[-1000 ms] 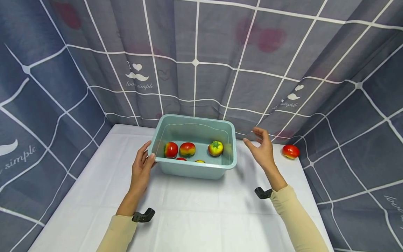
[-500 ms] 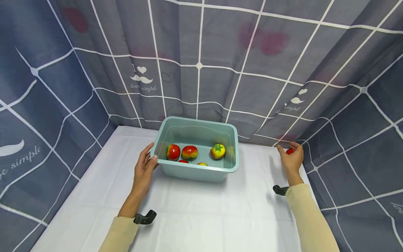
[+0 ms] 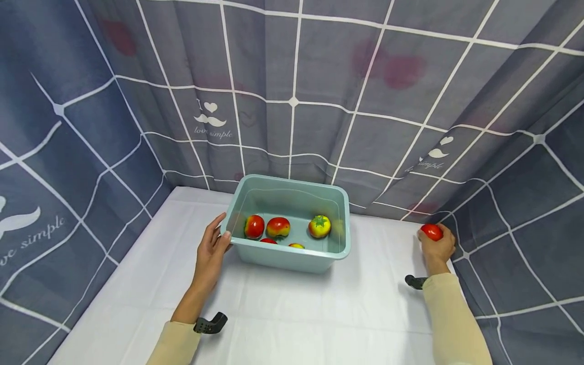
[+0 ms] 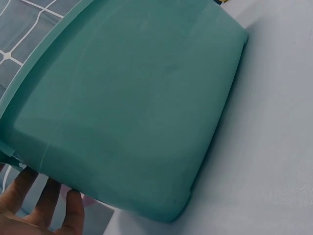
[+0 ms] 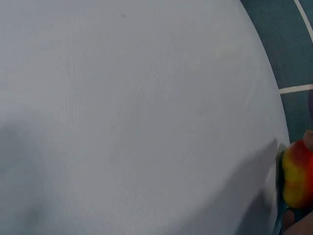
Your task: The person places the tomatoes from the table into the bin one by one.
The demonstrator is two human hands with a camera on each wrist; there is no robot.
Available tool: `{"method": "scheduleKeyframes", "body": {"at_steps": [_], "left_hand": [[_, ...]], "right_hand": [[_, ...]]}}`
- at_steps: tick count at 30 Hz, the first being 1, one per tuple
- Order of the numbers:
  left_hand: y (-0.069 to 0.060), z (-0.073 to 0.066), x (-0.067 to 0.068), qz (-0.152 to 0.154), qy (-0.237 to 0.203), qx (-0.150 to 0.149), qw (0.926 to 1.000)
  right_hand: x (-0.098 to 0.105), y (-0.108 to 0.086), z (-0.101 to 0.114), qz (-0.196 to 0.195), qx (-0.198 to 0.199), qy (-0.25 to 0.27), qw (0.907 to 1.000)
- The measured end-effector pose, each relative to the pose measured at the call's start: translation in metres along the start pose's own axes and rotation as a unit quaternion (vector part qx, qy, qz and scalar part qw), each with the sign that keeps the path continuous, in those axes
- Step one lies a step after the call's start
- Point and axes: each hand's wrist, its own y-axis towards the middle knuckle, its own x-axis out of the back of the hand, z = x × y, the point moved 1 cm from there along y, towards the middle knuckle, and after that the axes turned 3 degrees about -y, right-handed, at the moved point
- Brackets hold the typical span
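Observation:
A pale green plastic bin (image 3: 283,257) stands on the white-covered table. My left hand (image 3: 211,251) holds its left front corner, thumb on the rim and fingers along the outer side; several of those fingers (image 4: 46,198) show in the left wrist view. At the table's far right, my right hand (image 3: 439,249) grips a red-and-yellow fruit (image 3: 431,232), whose yellow side (image 5: 293,178) shows at the edge of the right wrist view. Whether it is off the table I cannot tell. Inside the bin lie several similar fruits (image 3: 278,227), one with a green leafy top (image 3: 320,225).
A grey-blue checked curtain (image 3: 269,126) encloses the table at the back and both sides. White cloth (image 3: 365,304) covers the tabletop. The bin's front wall partly hides two of the fruits.
My right hand has moved right from beside the bin to the lone fruit and now grips it. My left hand stays on the bin. The head view has shifted slightly.

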Motion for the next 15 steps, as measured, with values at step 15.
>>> {"method": "scheduleKeyframes", "body": {"at_steps": [15], "left_hand": [[0.0006, -0.0005, -0.001, -0.003, -0.005, -0.001, 1.0]], "right_hand": [[0.0008, 0.0002, 0.0008, -0.013, -0.002, 0.038, 0.9992]]}}
